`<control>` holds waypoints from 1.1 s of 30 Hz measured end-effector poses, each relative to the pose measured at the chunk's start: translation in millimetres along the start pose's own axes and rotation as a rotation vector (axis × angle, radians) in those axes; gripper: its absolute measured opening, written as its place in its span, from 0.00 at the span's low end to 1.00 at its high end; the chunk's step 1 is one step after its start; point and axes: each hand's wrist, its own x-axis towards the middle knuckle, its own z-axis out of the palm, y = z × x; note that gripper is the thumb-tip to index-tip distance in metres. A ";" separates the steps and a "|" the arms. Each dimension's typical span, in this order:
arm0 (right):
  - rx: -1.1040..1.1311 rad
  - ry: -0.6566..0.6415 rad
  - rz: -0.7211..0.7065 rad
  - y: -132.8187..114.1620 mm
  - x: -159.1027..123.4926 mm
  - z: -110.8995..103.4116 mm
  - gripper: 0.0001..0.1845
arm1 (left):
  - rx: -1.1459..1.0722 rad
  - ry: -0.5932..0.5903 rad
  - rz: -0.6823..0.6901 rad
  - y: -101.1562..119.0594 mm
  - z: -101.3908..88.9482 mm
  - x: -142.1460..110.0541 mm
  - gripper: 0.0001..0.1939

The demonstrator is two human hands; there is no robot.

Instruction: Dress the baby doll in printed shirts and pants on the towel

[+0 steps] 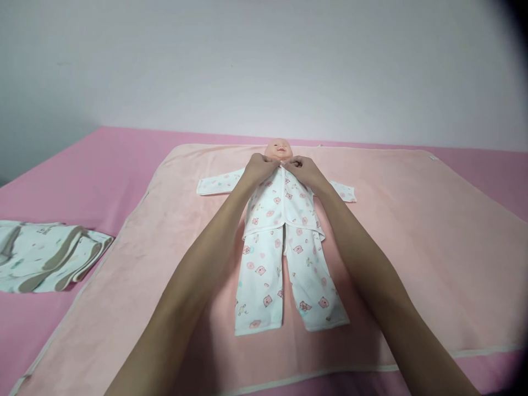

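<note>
A baby doll (279,147) lies on its back with its head toward the wall. It wears a white baby jacket (272,203) printed with pink animals, and matching trousers (264,280) lie below the hem. My left hand (263,166) pinches the jacket's collar on the left side of the neck. On the other side of the neck, my right hand (304,169) has its fingers closed on the collar edge. The jacket's sleeves spread out to both sides, partly behind my forearms. My fingers hide most of the collar.
A peach blanket (412,247) with a pale border lies under the doll, over a pink sheet (94,176). Folded white printed cloth with brown trim (49,256) lies at the left. A pale wall (264,66) stands behind the bed.
</note>
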 end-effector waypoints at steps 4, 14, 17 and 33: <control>0.056 -0.020 0.013 4.4 2.9 -0.3 0.21 | 0.009 -0.001 0.001 -2.8 4.5 6.7 0.24; 0.150 0.078 0.059 8.1 6.1 13.7 0.15 | -0.070 0.004 -0.031 -5.6 6.0 8.3 0.21; 0.122 0.169 0.057 3.7 2.0 21.0 0.11 | -0.026 0.092 0.006 -6.3 13.7 7.0 0.15; -0.515 -0.280 -0.532 -11.8 -158.5 -26.5 0.15 | 0.567 -0.240 0.312 -16.3 -12.7 -152.4 0.20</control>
